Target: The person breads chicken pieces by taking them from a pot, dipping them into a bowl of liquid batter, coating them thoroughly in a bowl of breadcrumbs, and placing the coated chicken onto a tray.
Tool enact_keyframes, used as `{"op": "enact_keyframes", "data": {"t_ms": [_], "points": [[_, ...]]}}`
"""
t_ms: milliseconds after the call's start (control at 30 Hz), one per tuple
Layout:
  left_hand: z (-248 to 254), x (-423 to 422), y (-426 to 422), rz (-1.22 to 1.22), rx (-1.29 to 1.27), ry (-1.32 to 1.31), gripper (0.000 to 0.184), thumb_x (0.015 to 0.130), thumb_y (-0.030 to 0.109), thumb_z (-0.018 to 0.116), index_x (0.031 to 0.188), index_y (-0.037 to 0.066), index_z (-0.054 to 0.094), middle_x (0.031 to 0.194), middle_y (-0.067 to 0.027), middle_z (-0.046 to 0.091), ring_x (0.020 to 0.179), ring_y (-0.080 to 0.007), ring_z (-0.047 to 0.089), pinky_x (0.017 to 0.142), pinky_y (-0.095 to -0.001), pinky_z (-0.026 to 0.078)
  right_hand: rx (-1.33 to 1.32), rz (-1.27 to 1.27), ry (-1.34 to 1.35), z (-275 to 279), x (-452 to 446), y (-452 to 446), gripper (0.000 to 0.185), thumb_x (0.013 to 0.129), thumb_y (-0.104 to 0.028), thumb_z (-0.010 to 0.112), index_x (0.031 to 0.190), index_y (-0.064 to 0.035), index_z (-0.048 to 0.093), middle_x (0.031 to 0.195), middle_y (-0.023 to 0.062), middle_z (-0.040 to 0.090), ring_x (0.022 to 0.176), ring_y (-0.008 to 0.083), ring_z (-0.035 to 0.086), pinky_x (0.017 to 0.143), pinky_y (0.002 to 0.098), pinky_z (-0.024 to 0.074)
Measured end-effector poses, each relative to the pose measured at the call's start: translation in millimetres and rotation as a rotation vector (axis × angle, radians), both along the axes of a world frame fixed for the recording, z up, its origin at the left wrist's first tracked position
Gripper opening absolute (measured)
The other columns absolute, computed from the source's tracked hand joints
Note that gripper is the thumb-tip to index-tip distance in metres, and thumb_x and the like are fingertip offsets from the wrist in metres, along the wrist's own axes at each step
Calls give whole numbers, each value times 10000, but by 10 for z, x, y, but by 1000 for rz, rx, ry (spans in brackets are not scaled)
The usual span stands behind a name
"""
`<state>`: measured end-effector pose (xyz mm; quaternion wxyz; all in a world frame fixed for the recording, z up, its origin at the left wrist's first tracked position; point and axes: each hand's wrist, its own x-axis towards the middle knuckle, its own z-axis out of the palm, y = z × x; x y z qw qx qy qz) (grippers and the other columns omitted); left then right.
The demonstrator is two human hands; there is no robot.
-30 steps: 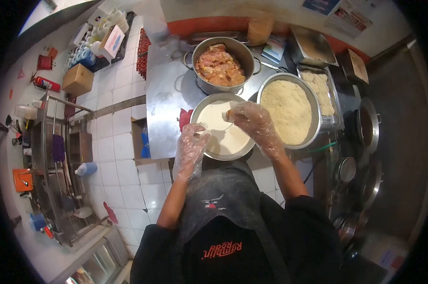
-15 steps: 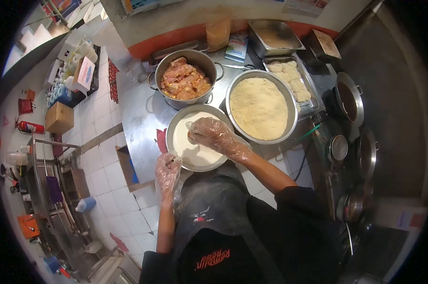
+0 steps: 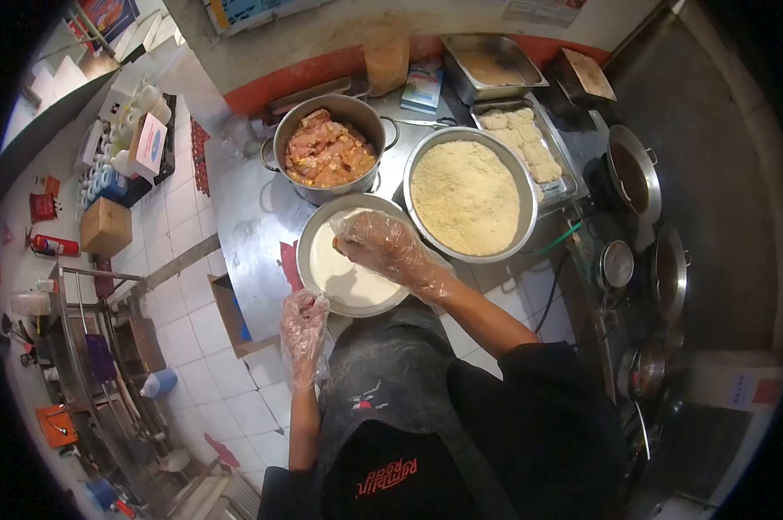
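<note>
Clear plastic gloves cover both hands. My right hand (image 3: 376,245) is closed above the bowl of white batter (image 3: 302,251), with a small piece, hard to identify, at its fingertips. My left hand (image 3: 303,328) is beside the bowl's lower left edge, its fingers curled; what they hold, if anything, is hidden. Behind the bowl is a pot of raw marinated meat (image 3: 329,149). To the right sits a wide bowl of pale breading (image 3: 465,195). Farther right, a metal tray (image 3: 554,143) holds breaded pieces.
A blue and white box (image 3: 423,88), an orange-brown bag (image 3: 386,65) and a metal container (image 3: 495,69) line the wall. Pans (image 3: 656,180) and a small strainer (image 3: 617,263) are on the right. A red cloth or packet (image 3: 289,265) lies beside the batter bowl.
The view has swung, shifting the worktop left in the picture. My right hand has moved left over the batter; my left hand has shifted down beside the bowl's edge.
</note>
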<state>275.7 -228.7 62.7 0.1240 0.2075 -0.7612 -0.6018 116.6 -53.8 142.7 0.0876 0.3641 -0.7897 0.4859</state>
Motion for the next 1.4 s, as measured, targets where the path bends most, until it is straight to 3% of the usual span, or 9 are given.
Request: {"op": "enact_keyframes", "data": {"t_ms": [200,367,633,767,933,1133,1200,1300,1400], "points": [[36,-39,24,-50,-149,-34,214,866,78,753,1039,25,637,1067,-88,650,889,-174,647,806,-316,542,261,17,-14,-497,-137,90,132,869,-152,726,919,-32,705,888,153,682,812,345,663,744,439,530],[48,-100,85,-58,-149,-67,223,854,69,748,1042,17,638,1089,-110,654,910,-212,668,813,-330,554,-190,101,-674,608,-198,495,137,876,-146,719,946,-28,712,868,135,707,764,239,687,723,364,553],[189,-349,355,-162,-119,-88,247,823,35,746,1048,0,651,1112,-122,663,959,-232,669,831,-342,552,329,-171,179,1111,-665,1526,176,887,-61,744,1060,-38,722,1029,96,729,933,220,707,833,339,568],[220,-530,582,-231,-176,-114,257,823,56,747,1057,-2,658,1122,-126,657,960,-244,664,840,-348,547,164,-145,-171,560,-391,1933,319,898,-93,741,1213,-78,689,1131,128,711,1039,282,681,907,390,540],[340,-946,990,-372,-131,-9,276,887,163,738,1117,31,660,1075,-124,665,869,-239,664,767,-375,541,574,-412,-555,284,-291,2421,367,894,-235,744,1206,-47,698,1134,165,718,997,305,697,909,387,544],[-20,-2093,1798,-547,-237,109,359,887,245,722,1140,1,649,1058,-168,659,873,-318,671,803,-426,548,503,-584,-602,-469,-1008,3077,439,939,-310,672,1265,-17,663,1232,205,685,1125,319,670,1003,398,506],[-527,-2482,2042,-565,-778,47,501,939,336,662,1265,-37,594,1173,-225,656,1017,-384,666,913,-465,524,623,-442,-248,-1612,-1409,3450,470,1001,-328,585,1386,-59,576,1296,226,645,1229,316,607,1091,403,442],[-580,-2706,2348,-440,-748,-167,726,986,480,549,1429,-89,458,1440,-337,475,1386,-413,444,1140,-474,363,730,-436,-374,-1781,-1641,3249,534,1026,-405,519,1430,-55,530,1347,237,610,1270,341,573,1117,412,413],[-486,-2984,2420,-452,-483,-309,726,1017,465,494,1522,-39,361,1533,-328,368,1444,-406,371,1191,-440,300,491,-565,-547,-2135,-1846,3130,646,1050,-519,404,1430,-10,522,1410,250,563,1333,372,516,1152,425,357]]}}
